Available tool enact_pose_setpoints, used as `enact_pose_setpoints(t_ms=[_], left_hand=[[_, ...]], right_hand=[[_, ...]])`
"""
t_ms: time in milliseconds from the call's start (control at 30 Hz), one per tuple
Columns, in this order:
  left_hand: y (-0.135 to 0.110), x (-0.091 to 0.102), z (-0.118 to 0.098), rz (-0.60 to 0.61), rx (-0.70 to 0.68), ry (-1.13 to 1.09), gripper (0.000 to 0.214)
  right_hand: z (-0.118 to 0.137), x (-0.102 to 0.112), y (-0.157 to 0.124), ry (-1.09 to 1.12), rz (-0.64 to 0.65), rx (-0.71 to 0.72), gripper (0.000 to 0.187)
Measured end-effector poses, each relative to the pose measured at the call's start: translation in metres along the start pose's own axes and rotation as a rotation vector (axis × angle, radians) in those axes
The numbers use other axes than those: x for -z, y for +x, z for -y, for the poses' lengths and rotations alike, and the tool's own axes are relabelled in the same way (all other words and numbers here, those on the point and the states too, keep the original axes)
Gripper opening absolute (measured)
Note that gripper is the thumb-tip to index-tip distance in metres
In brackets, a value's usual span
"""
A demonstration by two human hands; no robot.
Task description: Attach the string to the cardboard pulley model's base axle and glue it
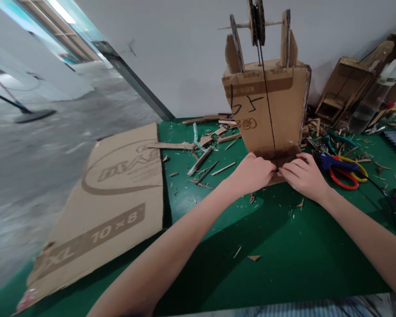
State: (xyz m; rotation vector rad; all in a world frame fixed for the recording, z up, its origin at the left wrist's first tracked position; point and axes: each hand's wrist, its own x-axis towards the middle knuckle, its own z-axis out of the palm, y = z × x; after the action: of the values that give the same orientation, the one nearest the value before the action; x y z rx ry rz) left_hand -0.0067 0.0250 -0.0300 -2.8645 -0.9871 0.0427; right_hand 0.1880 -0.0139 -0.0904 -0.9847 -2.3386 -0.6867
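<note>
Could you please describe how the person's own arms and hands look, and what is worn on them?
The left hand and right hand wear no gloves, and no rings or watch are visible. Both forearms are bare, with no sleeves in view. Light-blue striped cloth, perhaps clothing, shows at the bottom edge.

Cardboard stand [285,114]: front face carries black handwritten marks [254,104] resembling "b5"; its printed logo [247,124] and upper brown strip [279,83] are illegible. Cardboard sheet [86,211], left of the stand: printed band [94,237] reads "10×8", preceded by apparent "XL"; outlined lettering [128,169] illegible.
</note>
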Motion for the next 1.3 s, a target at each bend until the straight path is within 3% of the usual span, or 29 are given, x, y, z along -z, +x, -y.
enact_pose_setpoints(t_ms=[233, 700, 1067, 1167, 1300], left_hand=[[-0.002, 0.007, -0.001, 0.035, -0.035, 0.024, 0.028], [-0.002, 0.002, 0.000, 0.016, -0.037, 0.025, 0.029], [-0.002, 0.007, -0.004, 0.037, 0.027, -0.067, 0.030], [-0.001, 0.008, -0.007, 0.028, 0.084, -0.088, 0.032], [0.002, 0.004, -0.011, 0.015, 0.148, -0.066, 0.041]], right_hand=[[0.001, 0.000, -0.001, -0.088, -0.022, 0.077, 0.022], [0.010, 0.009, -0.004, -0.044, 0.075, 0.058, 0.022], [0.042, 0.032, 0.009, 0.307, 0.254, 0.071, 0.017], [0.057, 0.040, 0.012, 0.356, 0.217, 0.126, 0.020], [0.070, 0.052, 0.018, 0.413, -0.014, 0.248, 0.024]])
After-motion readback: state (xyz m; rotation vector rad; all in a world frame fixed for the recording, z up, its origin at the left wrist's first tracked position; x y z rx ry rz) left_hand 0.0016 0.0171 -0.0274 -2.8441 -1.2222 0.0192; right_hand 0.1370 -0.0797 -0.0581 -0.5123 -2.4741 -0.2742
